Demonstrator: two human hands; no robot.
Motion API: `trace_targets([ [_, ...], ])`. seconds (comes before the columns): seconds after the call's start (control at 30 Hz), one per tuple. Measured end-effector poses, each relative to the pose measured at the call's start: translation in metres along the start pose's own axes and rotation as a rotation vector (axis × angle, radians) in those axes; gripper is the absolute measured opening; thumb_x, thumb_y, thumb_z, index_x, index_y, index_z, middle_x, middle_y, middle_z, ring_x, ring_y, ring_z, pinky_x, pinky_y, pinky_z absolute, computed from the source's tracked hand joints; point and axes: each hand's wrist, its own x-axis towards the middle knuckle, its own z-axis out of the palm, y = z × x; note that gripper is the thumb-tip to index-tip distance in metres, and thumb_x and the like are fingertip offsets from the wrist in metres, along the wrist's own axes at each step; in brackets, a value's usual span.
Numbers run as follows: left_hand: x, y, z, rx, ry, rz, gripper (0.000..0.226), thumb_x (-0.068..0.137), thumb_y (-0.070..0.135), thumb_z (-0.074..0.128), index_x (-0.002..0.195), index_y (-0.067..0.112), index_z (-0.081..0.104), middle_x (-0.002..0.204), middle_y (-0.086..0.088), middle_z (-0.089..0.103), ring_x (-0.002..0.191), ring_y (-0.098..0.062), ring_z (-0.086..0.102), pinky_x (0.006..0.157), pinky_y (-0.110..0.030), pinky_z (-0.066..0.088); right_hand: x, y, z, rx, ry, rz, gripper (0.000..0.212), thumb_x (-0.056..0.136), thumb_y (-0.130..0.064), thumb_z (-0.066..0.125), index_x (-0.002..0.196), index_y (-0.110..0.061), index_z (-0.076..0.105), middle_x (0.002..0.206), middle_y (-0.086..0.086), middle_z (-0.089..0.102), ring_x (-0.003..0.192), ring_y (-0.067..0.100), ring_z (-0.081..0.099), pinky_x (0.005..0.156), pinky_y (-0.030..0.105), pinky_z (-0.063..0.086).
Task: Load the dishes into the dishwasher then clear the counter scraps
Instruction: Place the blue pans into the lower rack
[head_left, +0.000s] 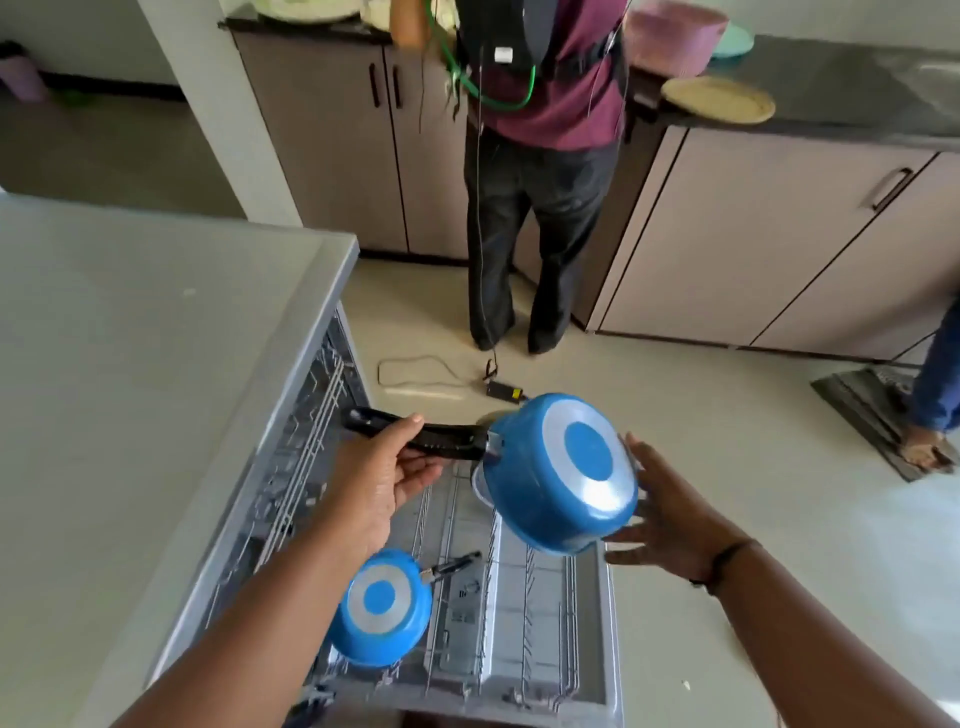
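A blue saucepan (561, 473) hangs upside down above the pulled-out dishwasher rack (519, 623), its silver-and-blue base facing up. My left hand (384, 467) grips its black handle (447, 439). My right hand (670, 514) is spread with straight fingers against the pan's right side. A smaller blue pan (379, 608) lies upside down in the rack's near left part, its short black handle pointing right.
A pale countertop (130, 389) runs along the left, above the dishwasher. A person (540, 208) stands ahead by the cabinets. A cable and adapter (498, 387) lie on the floor. A second person's foot on a mat (924, 447) is at right. Plates (719, 98) and a pink tub (675, 36) sit on the far counter.
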Motion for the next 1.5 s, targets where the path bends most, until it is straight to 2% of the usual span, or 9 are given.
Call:
trace_targets([
  [0.1,0.022,-0.052,-0.008,-0.037,0.014,-0.166,0.012,0.088,0.016,0.063,0.093,0.006,0.066,0.076,-0.012,0.072,0.065,-0.018,0.071,0.054,-0.024,0.057,0.05,0.037,-0.013,0.257,-0.232,0.077,0.067,0.079,-0.072,0.051,0.126,-0.026,0.062,0.125,0.009,0.063,0.112,0.035,0.059,0.092,0.057,0.047],
  [0.23,0.047,-0.139,-0.034,-0.13,0.065,-0.428,0.023,0.076,0.015,0.066,0.096,0.005,0.066,0.084,-0.017,0.073,0.073,-0.023,0.073,0.055,-0.026,0.058,0.113,0.086,-0.023,0.308,-0.168,0.057,0.045,0.084,-0.049,0.064,0.116,-0.018,0.068,0.114,0.01,0.068,0.095,0.027,0.068,0.077,0.042,0.055],
  [0.47,0.087,-0.283,-0.103,-0.307,0.529,-0.696,0.023,0.091,0.028,0.062,0.09,0.006,0.055,0.084,-0.009,0.055,0.079,-0.026,0.062,0.048,-0.026,0.057,0.193,0.169,-0.048,-0.305,-0.143,0.276,0.051,0.066,-0.068,0.069,0.11,-0.042,0.063,0.103,-0.004,0.071,0.083,0.013,0.066,0.07,0.03,0.051],
  [0.57,0.103,-0.335,-0.119,-0.26,0.615,-0.764,0.022,0.095,0.027,0.056,0.089,0.006,0.052,0.083,-0.011,0.056,0.075,-0.023,0.059,0.052,-0.028,0.056,0.227,0.204,-0.05,-0.392,-0.121,0.36,0.059,0.06,-0.069,0.068,0.107,-0.035,0.065,0.101,-0.003,0.072,0.083,0.013,0.066,0.063,0.028,0.052],
  [0.77,0.131,-0.393,-0.134,-0.193,0.622,-0.824,0.011,0.097,0.019,0.053,0.091,0.009,0.054,0.09,-0.012,0.057,0.08,-0.021,0.063,0.062,-0.036,0.052,0.276,0.246,-0.056,-0.4,-0.047,0.423,0.04,0.075,-0.056,0.069,0.101,-0.025,0.066,0.096,0.0,0.07,0.084,0.018,0.065,0.075,0.033,0.056],
  [0.97,0.148,-0.413,-0.14,-0.188,0.657,-0.868,0.016,0.096,0.019,0.05,0.088,0.005,0.052,0.093,-0.017,0.059,0.08,-0.024,0.064,0.055,-0.038,0.052,0.293,0.252,-0.055,-0.299,-0.107,0.553,0.03,0.079,-0.036,0.073,0.102,-0.018,0.067,0.094,-0.001,0.07,0.085,0.018,0.067,0.083,0.037,0.057],
  [1.27,0.147,-0.43,-0.163,-0.16,0.562,-0.923,0.023,0.095,0.024,0.049,0.094,0.002,0.056,0.088,-0.013,0.061,0.082,-0.026,0.062,0.082,-0.046,0.052,0.318,0.24,-0.025,-0.262,-0.163,0.555,0.035,0.085,-0.015,0.069,0.118,-0.006,0.061,0.108,0.009,0.067,0.099,0.024,0.064,0.09,0.042,0.054],
  [1.43,0.149,-0.43,-0.171,-0.079,0.456,-1.005,0.024,0.094,0.029,0.054,0.094,0.005,0.056,0.092,-0.013,0.065,0.085,-0.034,0.064,0.065,-0.045,0.053,0.331,0.239,-0.03,-0.259,-0.115,0.65,0.041,0.082,-0.006,0.07,0.121,-0.004,0.059,0.107,0.009,0.065,0.093,0.023,0.065,0.068,0.035,0.06],
  [1.5,0.152,-0.431,-0.174,-0.061,0.407,-1.043,0.027,0.094,0.031,0.054,0.095,0.005,0.056,0.091,-0.013,0.067,0.085,-0.036,0.066,0.062,-0.045,0.054,0.334,0.241,-0.033,-0.282,-0.111,0.641,0.044,0.08,-0.005,0.07,0.123,-0.003,0.059,0.116,0.011,0.063,0.101,0.026,0.062,0.073,0.036,0.058],
])
